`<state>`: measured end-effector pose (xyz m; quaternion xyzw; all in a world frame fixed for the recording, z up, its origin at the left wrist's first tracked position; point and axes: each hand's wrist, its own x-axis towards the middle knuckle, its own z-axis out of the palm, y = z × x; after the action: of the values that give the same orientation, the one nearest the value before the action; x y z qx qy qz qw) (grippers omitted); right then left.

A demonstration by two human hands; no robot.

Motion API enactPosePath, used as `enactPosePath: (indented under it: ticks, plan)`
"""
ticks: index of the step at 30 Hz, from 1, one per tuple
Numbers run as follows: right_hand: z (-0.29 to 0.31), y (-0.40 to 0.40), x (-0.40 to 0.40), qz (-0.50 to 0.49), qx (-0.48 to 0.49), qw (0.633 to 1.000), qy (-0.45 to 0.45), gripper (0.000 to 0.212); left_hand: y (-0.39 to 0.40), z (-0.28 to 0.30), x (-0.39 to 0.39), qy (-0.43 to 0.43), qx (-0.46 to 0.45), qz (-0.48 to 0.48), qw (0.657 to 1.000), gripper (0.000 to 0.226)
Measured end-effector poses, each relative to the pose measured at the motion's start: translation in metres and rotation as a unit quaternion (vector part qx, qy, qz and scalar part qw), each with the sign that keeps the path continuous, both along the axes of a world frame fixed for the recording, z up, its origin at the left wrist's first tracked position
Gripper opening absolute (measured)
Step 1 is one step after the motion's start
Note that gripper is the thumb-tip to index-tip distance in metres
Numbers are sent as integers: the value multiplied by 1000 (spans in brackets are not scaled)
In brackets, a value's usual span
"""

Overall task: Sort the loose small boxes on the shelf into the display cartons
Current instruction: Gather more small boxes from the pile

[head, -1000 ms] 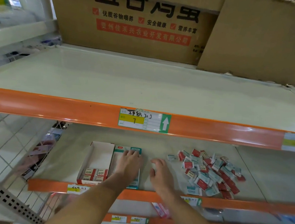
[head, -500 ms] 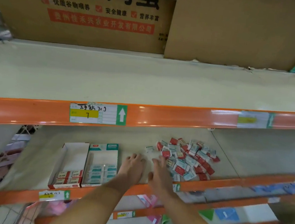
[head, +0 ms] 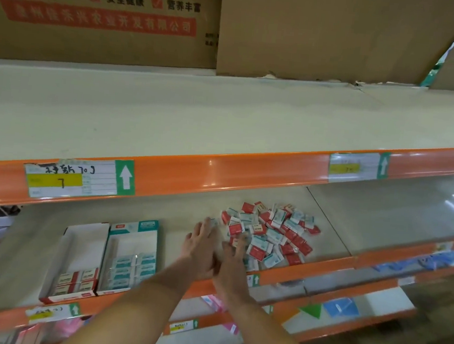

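We see a shelf (head: 327,205) with an orange front edge, and on it a pile of loose small boxes (head: 270,233), red ones and blue-green ones all mixed up. We will tell every place from this pile.

Just left of the pile is our left hand (head: 202,249). Its fingers are straight and spread, reaching along the shelf toward the back. The fingertips come close to one little box at the pile's left edge, but we cannot tell if they touch it. The hand grips nothing.

Our right hand (head: 233,260) is at the near left side of the pile, right beside the left hand and touching it. Its fingers are out and lie on the boxes at the pile's edge. The picture is blurry here, so we cannot tell if it pinches a box.

Farther left of the pile stand two display cartons, side by side and touching. The teal carton (head: 130,256) is the closer one to the pile. It has blue-green boxes in rows in its near half. The red carton (head: 75,262) is past it, farthest from the pile. It has a few red and white boxes at its near end.

Above the pile runs a higher shelf (head: 224,122), and on it stand big brown cardboard boxes (head: 328,35).
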<state>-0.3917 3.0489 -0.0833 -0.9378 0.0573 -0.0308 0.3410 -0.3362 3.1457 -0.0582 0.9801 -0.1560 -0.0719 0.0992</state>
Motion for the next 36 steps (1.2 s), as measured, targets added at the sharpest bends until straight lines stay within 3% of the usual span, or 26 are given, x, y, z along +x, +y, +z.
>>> enactPosePath:
  ticks: [3, 6, 9, 13, 18, 22, 26, 30, 36]
  plan:
    - [-5, 2, -1, 17, 16, 1000, -1, 38, -1, -7, 4, 13, -4, 14, 1000, 81]
    - [-13, -1, 0, 27, -28, 999, -18, 40, -1, -14, 2, -24, -7, 28, 999, 79]
    - [-16, -2, 3, 33, 8, 999, -10, 41, -1, -17, -2, -39, -3, 55, 998, 73]
    - [-16, -8, 7, 39, 19, 999, -13, 42, 2, -23, -8, -37, 1, 102, 994, 47]
    - [-14, -12, 6, 41, 19, 999, -13, 48, 5, -30, -18, -29, -138, 181, 973, 29]
    - [-13, -14, 2, 35, 30, 998, -34, 32, 7, -27, -16, 25, -318, 292, 902, 26]
    - [-11, -16, 1, 30, 55, 997, -48, 24, 16, -17, -20, 74, -443, 311, 838, 35]
    - [-10, -18, 1, 40, 74, 995, -44, 17, 25, -16, -28, 72, -475, 313, 819, 41]
    - [-9, -13, 2, 55, 43, 998, 10, 48, 33, -24, -43, 47, -442, 281, 851, 32]
